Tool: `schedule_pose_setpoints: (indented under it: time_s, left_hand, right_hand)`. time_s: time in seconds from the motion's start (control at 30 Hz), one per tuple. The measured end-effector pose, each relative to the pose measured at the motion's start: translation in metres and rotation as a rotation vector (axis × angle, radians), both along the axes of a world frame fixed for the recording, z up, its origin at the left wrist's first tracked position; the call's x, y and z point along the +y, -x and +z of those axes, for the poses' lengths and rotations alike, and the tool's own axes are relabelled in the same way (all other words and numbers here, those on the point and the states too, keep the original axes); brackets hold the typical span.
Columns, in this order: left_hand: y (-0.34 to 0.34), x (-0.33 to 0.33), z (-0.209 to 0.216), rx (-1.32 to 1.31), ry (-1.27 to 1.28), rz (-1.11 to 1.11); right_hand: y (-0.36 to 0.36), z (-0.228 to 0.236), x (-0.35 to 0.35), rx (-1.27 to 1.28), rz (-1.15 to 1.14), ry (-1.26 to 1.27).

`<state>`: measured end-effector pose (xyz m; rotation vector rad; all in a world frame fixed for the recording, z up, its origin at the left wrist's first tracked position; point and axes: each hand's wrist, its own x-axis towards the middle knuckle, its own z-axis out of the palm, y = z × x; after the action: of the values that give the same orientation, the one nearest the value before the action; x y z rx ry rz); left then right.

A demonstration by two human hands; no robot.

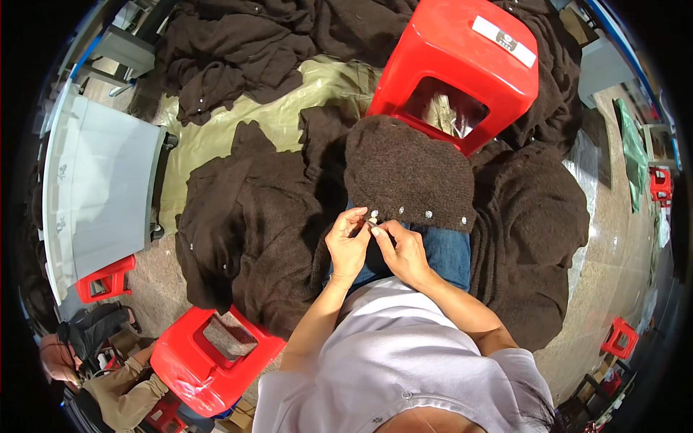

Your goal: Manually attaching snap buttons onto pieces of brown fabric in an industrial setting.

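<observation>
A dark brown knitted garment lies over my lap, with several small pale sparkly buttons along its near edge. At the left end of that edge, my left hand is closed, its thumb and fingers pinching the knit beside a button. Close against it, my right hand is closed too, thumb and forefinger pressed together at the same spot. A small pale bit and a dark tip show between the fingertips. Whatever the right fingers grip is too small to name.
Heaps of brown knitwear lie left, right and ahead, partly on a yellowish sheet. A red plastic stool stands just beyond my lap, another red stool at lower left. A large white wheeled bin stands left.
</observation>
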<state>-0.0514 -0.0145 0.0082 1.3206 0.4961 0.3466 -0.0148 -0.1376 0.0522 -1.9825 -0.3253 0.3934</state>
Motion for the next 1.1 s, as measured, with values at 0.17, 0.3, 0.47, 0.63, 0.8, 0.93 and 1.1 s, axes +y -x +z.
schedule_pose_setpoints:
  time_s: [0.17, 0.3, 0.47, 0.63, 0.8, 0.93, 1.1]
  left_hand:
    - [-0.001, 0.002, -0.001, 0.002, 0.043, -0.014]
    - [-0.002, 0.005, 0.0, 0.029, -0.005, -0.039]
    - [0.0, 0.006, -0.003, 0.014, -0.027, -0.042]
    - [0.001, 0.008, 0.0, 0.043, -0.012, -0.077]
    - [0.002, 0.008, -0.006, 0.068, -0.002, -0.068]
    - [-0.001, 0.008, 0.001, 0.128, 0.002, -0.062]
    - [-0.002, 0.014, -0.002, 0.155, -0.148, -0.077]
  right_hand:
    - [-0.006, -0.004, 0.0, 0.062, -0.167, -0.132]
    - [-0.009, -0.026, -0.001, -0.092, -0.148, -0.181]
    - [-0.013, -0.028, 0.0, -0.395, -0.047, -0.093]
    - [-0.018, -0.027, -0.001, -0.519, 0.039, 0.063]
    - [-0.015, -0.038, 0.005, -0.48, -0.019, 0.031]
    - [-0.016, -0.039, 0.007, -0.37, -0.1, -0.053]
    - [-0.015, -0.039, 0.01, -0.347, -0.105, -0.078]
